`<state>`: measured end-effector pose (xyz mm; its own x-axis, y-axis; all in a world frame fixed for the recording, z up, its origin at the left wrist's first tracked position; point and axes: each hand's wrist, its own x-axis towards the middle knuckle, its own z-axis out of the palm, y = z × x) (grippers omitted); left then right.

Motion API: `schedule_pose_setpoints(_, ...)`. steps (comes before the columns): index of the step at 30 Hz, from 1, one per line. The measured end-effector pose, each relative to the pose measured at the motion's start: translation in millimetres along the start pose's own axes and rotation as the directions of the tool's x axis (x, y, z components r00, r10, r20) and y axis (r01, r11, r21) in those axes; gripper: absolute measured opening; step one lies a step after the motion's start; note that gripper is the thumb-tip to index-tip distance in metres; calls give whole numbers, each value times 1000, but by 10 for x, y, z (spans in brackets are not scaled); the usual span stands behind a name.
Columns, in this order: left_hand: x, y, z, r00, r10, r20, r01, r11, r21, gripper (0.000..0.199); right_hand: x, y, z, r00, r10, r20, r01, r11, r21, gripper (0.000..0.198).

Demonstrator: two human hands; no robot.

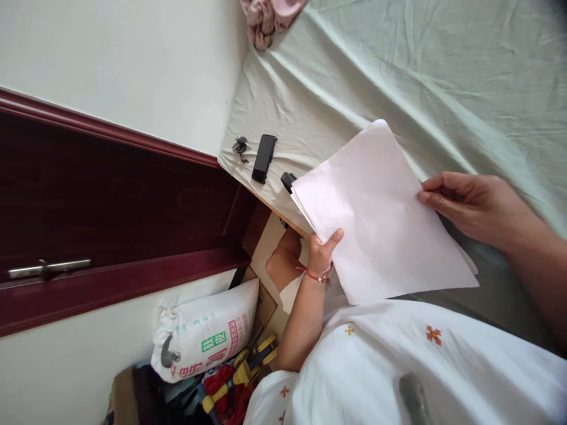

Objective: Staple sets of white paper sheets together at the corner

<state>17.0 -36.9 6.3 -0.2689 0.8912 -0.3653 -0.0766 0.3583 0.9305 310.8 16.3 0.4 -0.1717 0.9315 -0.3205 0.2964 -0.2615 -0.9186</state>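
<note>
A small stack of white paper sheets (381, 218) lies tilted in front of me, over the pale green bed sheet. My left hand (322, 251) grips its lower left edge, the thumb flat on top and the fingers hidden underneath. At the right edge, my right hand (465, 203) pinches the paper between thumb and forefinger. Several edges show at the left corner, so more than one sheet is there. From behind that corner pokes a black object (287, 180), mostly covered. Left of it lie a black phone-like device (264, 158) and a bunch of keys (240, 146).
The pale green sheet (443, 71) spreads across the bed, with pink cloth (270, 20) at its far end. A dark red door (110, 189) stands left. Below it are a printed white sack (208, 330) and a yellow-and-blue object (239, 375) on the floor.
</note>
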Motion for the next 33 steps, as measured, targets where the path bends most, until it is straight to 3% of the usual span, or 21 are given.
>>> schedule_pose_setpoints(5, -33, -6, 66, 998, 47, -49, -49, 997, -57, 47, -17, -115, -18, 1000, 4, 29, -5, 1000, 29, 50)
schedule_pose_setpoints(9, -83, 16, 76, 989, 43, -141, -66, 984, -166, 55, -19, -148, -23, 988, -6, 155, -10, 995, 103, 53)
schedule_pose_setpoints(14, -91, 57, 75, 976, 12, -218, -71, 962, -264, 62, 13, -83, -53, 973, -55, 225, 74, 994, -79, 52)
schedule_pose_setpoints(17, -60, 75, 59, 973, -2, -230, -67, 954, -292, 62, 28, -52, -55, 975, -78, 210, 95, 993, -72, 50)
schedule_pose_setpoints(22, -31, 86, 17, 987, -47, -152, -6, 944, -331, 61, 11, -44, -31, 997, -11, 71, 0, 989, 150, 48)
schedule_pose_setpoints(26, -20, 95, 42, 985, -50, -165, -8, 942, -335, 61, -14, -99, -19, 999, 6, 35, -19, 914, 405, 38)
schedule_pose_setpoints(30, -7, 129, 143, 989, -40, -141, -13, 934, -358, 62, -11, -155, 9, 971, -129, 200, 13, 868, 497, 32)
schedule_pose_setpoints(33, -22, 134, 210, 993, -48, -113, 2, 929, -371, 62, -7, -145, 45, 929, -160, 333, -5, 896, 444, 32)
